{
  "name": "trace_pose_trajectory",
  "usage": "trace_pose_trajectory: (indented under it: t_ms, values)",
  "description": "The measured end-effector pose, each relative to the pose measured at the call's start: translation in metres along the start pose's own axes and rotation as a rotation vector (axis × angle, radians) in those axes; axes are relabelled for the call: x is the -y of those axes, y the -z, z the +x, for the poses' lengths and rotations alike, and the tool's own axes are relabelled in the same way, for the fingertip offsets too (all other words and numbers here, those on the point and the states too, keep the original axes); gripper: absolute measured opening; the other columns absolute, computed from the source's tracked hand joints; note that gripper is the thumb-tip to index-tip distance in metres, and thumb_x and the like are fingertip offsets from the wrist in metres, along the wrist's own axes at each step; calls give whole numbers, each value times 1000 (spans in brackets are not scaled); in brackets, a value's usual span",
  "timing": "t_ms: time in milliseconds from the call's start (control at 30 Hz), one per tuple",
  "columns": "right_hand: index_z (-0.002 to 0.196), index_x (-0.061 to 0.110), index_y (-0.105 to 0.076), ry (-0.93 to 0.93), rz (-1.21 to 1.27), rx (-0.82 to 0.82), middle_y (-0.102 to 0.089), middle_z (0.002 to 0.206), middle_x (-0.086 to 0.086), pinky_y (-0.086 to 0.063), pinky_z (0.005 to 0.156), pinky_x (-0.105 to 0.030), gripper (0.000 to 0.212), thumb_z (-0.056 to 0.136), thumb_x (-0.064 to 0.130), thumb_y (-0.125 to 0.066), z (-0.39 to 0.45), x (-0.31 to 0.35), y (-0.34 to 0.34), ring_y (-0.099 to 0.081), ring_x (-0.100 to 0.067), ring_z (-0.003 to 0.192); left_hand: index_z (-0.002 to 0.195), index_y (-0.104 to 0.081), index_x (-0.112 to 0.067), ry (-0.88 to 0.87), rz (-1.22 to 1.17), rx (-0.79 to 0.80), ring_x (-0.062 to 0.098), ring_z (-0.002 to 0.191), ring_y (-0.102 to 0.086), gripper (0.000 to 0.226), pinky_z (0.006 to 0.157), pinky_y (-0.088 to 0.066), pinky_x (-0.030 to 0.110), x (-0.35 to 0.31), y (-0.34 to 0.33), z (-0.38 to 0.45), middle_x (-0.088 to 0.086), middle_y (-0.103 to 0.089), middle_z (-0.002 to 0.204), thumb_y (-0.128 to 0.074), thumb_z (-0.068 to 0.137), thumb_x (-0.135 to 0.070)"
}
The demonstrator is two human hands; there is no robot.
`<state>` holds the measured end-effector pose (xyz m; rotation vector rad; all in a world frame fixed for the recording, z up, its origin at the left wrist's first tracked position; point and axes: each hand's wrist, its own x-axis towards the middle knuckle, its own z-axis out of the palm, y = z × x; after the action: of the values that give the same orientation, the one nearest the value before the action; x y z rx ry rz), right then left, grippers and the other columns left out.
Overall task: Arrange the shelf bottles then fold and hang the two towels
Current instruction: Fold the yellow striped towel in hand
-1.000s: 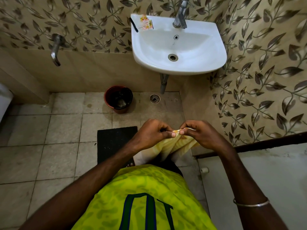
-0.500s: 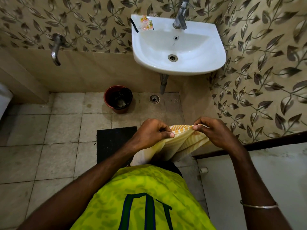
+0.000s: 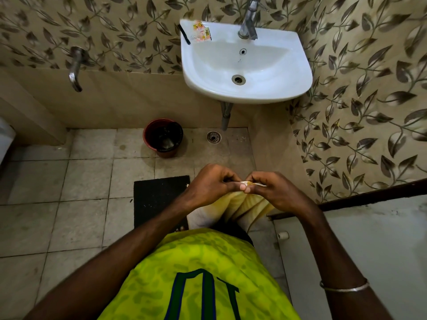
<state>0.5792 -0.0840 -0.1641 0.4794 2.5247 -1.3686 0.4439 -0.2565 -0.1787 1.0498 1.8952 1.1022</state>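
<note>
A yellow and white striped towel [image 3: 235,207] hangs bunched below my hands, in front of my body. My left hand [image 3: 211,183] pinches its top edge between thumb and fingers. My right hand [image 3: 275,188] pinches the same edge right beside it, so the two hands touch at the fingertips. The towel's lower part drops toward the floor and is partly hidden by my forearms and green shirt. No shelf, bottles or second towel are in view.
A white wall sink [image 3: 245,65] with a tap hangs ahead. Below it stand a red-brown bucket [image 3: 163,137] and a floor drain [image 3: 213,136]. A black mat [image 3: 159,199] lies at my feet. A wall tap [image 3: 75,68] sticks out left. A white door [image 3: 369,239] is right.
My hands spread apart along the towel's top edge half a second ago, then came back together; they now meet again with the edge pinched between them.
</note>
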Motion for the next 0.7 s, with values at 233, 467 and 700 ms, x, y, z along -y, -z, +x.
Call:
trace_pose_trajectory:
  t_ms: [233,467,700]
  values:
    - [91,22,-72,-31,-41,-59,-70,84,1,-47,69,-34,4,93,24,-70,-3,-3,18,-64,-15,79,98,-80,-18,57,0,6,5,82,-70,20,74,-59,35,4,4,-2,-6,-77,91,-77,84,-32]
    - [88,27,-70,-113,-64,-127,-69,83,3,-46,66,-30,8,95,24,-67,-13,-18,39,-62,-9,76,98,-79,-15,33,4,8,3,84,-69,19,70,-56,24,3,4,-4,-5,-77,95,-76,86,-29]
    - [108,28,-72,-103,-12,-63,-72,104,9,-51,79,-25,16,95,19,-67,-14,-10,27,-65,2,94,94,-79,-14,-4,-20,-11,2,81,-70,14,74,-58,28,1,1,-4,-5,-77,91,-76,86,-25]
